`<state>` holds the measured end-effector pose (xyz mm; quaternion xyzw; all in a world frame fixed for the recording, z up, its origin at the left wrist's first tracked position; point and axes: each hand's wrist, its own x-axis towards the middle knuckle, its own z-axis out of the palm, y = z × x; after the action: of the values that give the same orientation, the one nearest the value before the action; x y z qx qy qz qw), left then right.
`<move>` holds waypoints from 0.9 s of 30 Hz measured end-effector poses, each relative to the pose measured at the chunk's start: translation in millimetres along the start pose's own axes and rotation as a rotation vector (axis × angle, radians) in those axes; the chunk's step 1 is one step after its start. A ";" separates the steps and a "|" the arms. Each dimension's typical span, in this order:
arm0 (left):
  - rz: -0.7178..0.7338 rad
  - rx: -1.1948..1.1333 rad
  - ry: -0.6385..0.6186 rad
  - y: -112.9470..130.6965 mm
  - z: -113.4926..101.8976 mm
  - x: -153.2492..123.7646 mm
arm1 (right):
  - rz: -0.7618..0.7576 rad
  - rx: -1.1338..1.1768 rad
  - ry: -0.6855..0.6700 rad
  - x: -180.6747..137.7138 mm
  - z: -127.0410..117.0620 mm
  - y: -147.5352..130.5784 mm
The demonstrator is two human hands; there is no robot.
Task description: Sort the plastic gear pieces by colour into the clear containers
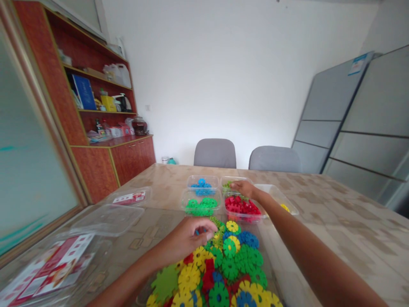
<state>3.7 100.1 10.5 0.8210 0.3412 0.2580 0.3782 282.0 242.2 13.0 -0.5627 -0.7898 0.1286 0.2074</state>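
Observation:
A heap of mixed plastic snowflake pieces in green, yellow, blue and red lies in front of me. My left hand rests on the heap's far edge, fingers pinched on a small blue piece. My right hand reaches forward over the back right clear box that holds light green pieces, fingers curled downward; what they hold is hidden. Three other clear boxes hold blue pieces, green pieces and red pieces.
A long clear tray with a yellow piece stands right of the boxes. Clear lids and a labelled lid lie at left. Two grey chairs stand behind the marble-patterned table. A red wooden cabinet is at left.

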 end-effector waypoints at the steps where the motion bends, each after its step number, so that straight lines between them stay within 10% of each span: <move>1: -0.003 0.012 0.009 -0.7 -3.9 0.3 | -0.011 0.027 0.005 -1.6 1.0 -0.5; 12: -0.077 0.344 -0.034 -38.7 -52.0 -11.2 | -0.122 0.307 0.039 -83.9 -15.8 -24.7; 18: -0.070 0.429 0.030 -47.8 -28.5 -7.9 | -0.177 0.264 -0.010 -164.1 6.7 -31.3; 27: 0.015 0.364 -0.030 -35.3 0.3 -2.5 | -0.281 0.122 -0.035 -174.4 32.4 -50.6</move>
<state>-10.6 115.0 -18.2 0.8821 0.3706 0.1824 0.2266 273.3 62.0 -25.4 -0.4307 -0.8549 0.1561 0.2434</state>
